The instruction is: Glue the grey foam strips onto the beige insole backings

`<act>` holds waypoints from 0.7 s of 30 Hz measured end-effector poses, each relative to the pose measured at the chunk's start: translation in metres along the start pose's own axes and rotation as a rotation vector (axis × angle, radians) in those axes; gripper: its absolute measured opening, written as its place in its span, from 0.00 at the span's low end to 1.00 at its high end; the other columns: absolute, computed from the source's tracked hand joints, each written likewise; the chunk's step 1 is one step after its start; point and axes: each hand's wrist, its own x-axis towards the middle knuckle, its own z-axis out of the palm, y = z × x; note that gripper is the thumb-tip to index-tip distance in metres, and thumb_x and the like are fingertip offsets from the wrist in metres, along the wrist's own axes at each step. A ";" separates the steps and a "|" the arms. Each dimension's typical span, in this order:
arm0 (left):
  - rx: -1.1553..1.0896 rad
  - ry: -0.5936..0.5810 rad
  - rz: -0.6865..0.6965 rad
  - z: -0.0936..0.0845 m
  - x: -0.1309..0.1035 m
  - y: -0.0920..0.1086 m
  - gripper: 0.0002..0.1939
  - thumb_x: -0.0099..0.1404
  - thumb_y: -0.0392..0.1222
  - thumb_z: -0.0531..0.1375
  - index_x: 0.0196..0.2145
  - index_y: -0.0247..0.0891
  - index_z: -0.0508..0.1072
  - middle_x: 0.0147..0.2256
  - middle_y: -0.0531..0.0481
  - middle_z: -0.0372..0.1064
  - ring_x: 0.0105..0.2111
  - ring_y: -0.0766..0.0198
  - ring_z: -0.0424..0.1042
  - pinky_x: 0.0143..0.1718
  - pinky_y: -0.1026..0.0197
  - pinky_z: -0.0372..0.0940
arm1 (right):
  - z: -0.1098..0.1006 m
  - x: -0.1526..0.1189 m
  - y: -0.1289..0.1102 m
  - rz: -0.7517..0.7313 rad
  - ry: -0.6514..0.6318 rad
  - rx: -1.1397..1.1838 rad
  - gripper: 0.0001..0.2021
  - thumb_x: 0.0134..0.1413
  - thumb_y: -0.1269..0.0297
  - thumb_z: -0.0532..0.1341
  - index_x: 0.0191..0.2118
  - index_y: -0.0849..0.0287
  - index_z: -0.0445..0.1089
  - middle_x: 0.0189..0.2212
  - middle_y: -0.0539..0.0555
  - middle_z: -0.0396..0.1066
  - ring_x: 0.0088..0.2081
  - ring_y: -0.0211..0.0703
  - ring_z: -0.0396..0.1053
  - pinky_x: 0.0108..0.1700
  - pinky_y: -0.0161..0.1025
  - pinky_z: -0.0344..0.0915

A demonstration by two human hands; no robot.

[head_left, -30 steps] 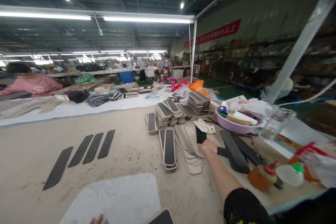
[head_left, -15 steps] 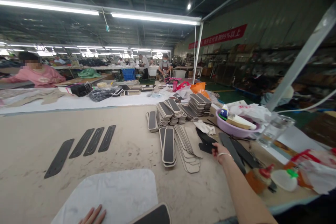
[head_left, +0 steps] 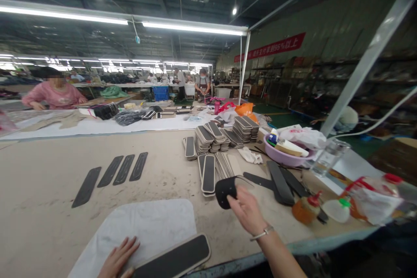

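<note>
My right hand (head_left: 247, 208), with a bracelet at the wrist, grips a curved black strip (head_left: 225, 192) above the table, near the fanned beige pieces (head_left: 226, 166). My left hand (head_left: 119, 257) lies with fingers spread on a white sheet (head_left: 156, 221). Beside it, at the front edge, is a black panel with a beige border (head_left: 177, 257). Several dark strips (head_left: 86, 186) lie apart on the left of the table. Bordered panels (head_left: 208, 173) are stacked at the middle, with more stacks (head_left: 213, 135) behind.
A purple basin (head_left: 286, 157) holding bags and tools stands at the right. Near it are dark strips (head_left: 279, 182), a glass (head_left: 332, 158), an amber bottle (head_left: 306, 209) and a green-capped bottle (head_left: 337, 210). A person in pink (head_left: 54, 93) sits at the far left.
My right hand has moved left and nearer, carrying a black strip away from the right-hand pile. My left hand has shifted slightly, and more of the bordered panel beside it shows.
</note>
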 end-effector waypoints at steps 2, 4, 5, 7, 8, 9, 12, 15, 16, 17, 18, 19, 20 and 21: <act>0.021 -0.041 0.057 -0.011 0.000 0.013 0.33 0.62 0.57 0.52 0.62 0.52 0.48 0.62 0.51 0.50 0.61 0.50 0.51 0.57 0.38 0.53 | 0.027 0.002 -0.018 -0.294 -0.205 -0.353 0.06 0.56 0.68 0.53 0.32 0.60 0.67 0.31 0.55 0.66 0.35 0.45 0.63 0.39 0.42 0.61; 0.039 -0.094 0.087 -0.023 0.001 0.027 0.41 0.57 0.63 0.54 0.63 0.50 0.44 0.63 0.45 0.44 0.61 0.46 0.48 0.57 0.35 0.49 | 0.059 -0.003 -0.022 -0.480 -0.354 -0.575 0.03 0.55 0.70 0.56 0.33 0.60 0.67 0.30 0.54 0.66 0.35 0.45 0.62 0.39 0.42 0.60; 0.048 -0.128 0.102 -0.030 0.001 0.033 0.44 0.54 0.66 0.55 0.63 0.49 0.45 0.64 0.44 0.42 0.62 0.44 0.47 0.57 0.33 0.47 | 0.075 -0.008 -0.019 -0.540 -0.405 -0.638 0.02 0.54 0.70 0.57 0.33 0.60 0.67 0.31 0.54 0.66 0.35 0.45 0.62 0.39 0.43 0.59; 0.059 -0.190 0.131 -0.040 0.003 0.044 0.47 0.50 0.69 0.56 0.63 0.49 0.47 0.64 0.43 0.41 0.62 0.41 0.45 0.57 0.31 0.45 | 0.102 -0.019 -0.006 -0.590 -0.458 -0.697 0.02 0.54 0.72 0.58 0.34 0.60 0.67 0.31 0.54 0.67 0.34 0.45 0.62 0.37 0.42 0.59; 0.059 -0.214 0.144 -0.044 0.004 0.047 0.48 0.49 0.70 0.57 0.62 0.50 0.48 0.64 0.42 0.41 0.62 0.40 0.44 0.57 0.30 0.44 | 0.112 -0.023 0.003 -0.589 -0.468 -0.701 0.02 0.53 0.73 0.59 0.33 0.60 0.67 0.31 0.54 0.67 0.34 0.45 0.62 0.36 0.41 0.59; 0.054 -0.233 0.156 -0.047 0.005 0.049 0.48 0.48 0.70 0.57 0.62 0.50 0.49 0.64 0.42 0.41 0.62 0.39 0.43 0.56 0.29 0.43 | 0.120 -0.027 0.012 -0.582 -0.472 -0.700 0.02 0.52 0.74 0.59 0.33 0.61 0.68 0.30 0.54 0.67 0.34 0.45 0.63 0.35 0.41 0.59; 0.030 -0.260 0.167 -0.049 0.004 0.049 0.47 0.48 0.70 0.58 0.61 0.51 0.52 0.64 0.43 0.43 0.62 0.38 0.42 0.56 0.28 0.41 | 0.131 -0.033 0.037 -0.546 -0.466 -0.692 0.04 0.51 0.76 0.60 0.32 0.62 0.69 0.31 0.55 0.68 0.35 0.46 0.64 0.34 0.39 0.60; 0.004 -0.241 0.135 -0.047 0.002 0.047 0.42 0.52 0.66 0.57 0.61 0.51 0.52 0.64 0.44 0.44 0.63 0.40 0.42 0.57 0.29 0.39 | 0.129 -0.033 0.052 -0.508 -0.454 -0.689 0.07 0.51 0.78 0.59 0.33 0.60 0.70 0.32 0.55 0.69 0.36 0.46 0.64 0.36 0.39 0.62; -0.005 -0.228 0.116 -0.045 0.001 0.047 0.40 0.54 0.64 0.57 0.61 0.51 0.52 0.64 0.43 0.44 0.63 0.41 0.43 0.57 0.29 0.39 | 0.127 -0.033 0.055 -0.496 -0.446 -0.688 0.07 0.51 0.78 0.58 0.33 0.59 0.70 0.32 0.55 0.69 0.36 0.46 0.65 0.36 0.39 0.62; -0.015 -0.212 0.096 -0.044 0.000 0.047 0.38 0.56 0.61 0.57 0.61 0.50 0.52 0.64 0.43 0.45 0.63 0.43 0.44 0.58 0.30 0.40 | 0.126 -0.032 0.058 -0.483 -0.436 -0.687 0.08 0.51 0.79 0.58 0.32 0.59 0.70 0.31 0.55 0.68 0.36 0.46 0.65 0.36 0.39 0.62; -0.025 -0.196 0.075 -0.043 0.000 0.047 0.35 0.58 0.58 0.56 0.61 0.49 0.53 0.63 0.43 0.46 0.62 0.44 0.45 0.58 0.31 0.41 | 0.125 -0.032 0.061 -0.473 -0.425 -0.685 0.09 0.51 0.80 0.57 0.32 0.59 0.71 0.31 0.55 0.68 0.36 0.46 0.65 0.35 0.38 0.63; -0.032 -0.181 0.057 -0.042 -0.001 0.048 0.33 0.60 0.56 0.55 0.61 0.49 0.53 0.63 0.43 0.47 0.62 0.46 0.47 0.58 0.32 0.43 | 0.124 -0.032 0.064 -0.466 -0.415 -0.682 0.10 0.50 0.81 0.57 0.32 0.59 0.71 0.31 0.55 0.68 0.36 0.46 0.65 0.35 0.38 0.63; -0.037 -0.166 0.042 -0.042 -0.001 0.048 0.30 0.61 0.54 0.54 0.60 0.49 0.54 0.62 0.44 0.49 0.62 0.47 0.48 0.58 0.33 0.44 | 0.124 -0.032 0.067 -0.461 -0.404 -0.678 0.11 0.49 0.82 0.56 0.32 0.59 0.71 0.31 0.55 0.68 0.36 0.46 0.65 0.34 0.37 0.63; -0.038 -0.152 0.032 -0.041 -0.001 0.049 0.28 0.62 0.52 0.53 0.60 0.50 0.55 0.62 0.45 0.51 0.62 0.49 0.49 0.58 0.33 0.45 | 0.123 -0.031 0.071 -0.458 -0.389 -0.668 0.13 0.49 0.82 0.56 0.34 0.59 0.72 0.32 0.56 0.68 0.37 0.46 0.65 0.35 0.37 0.64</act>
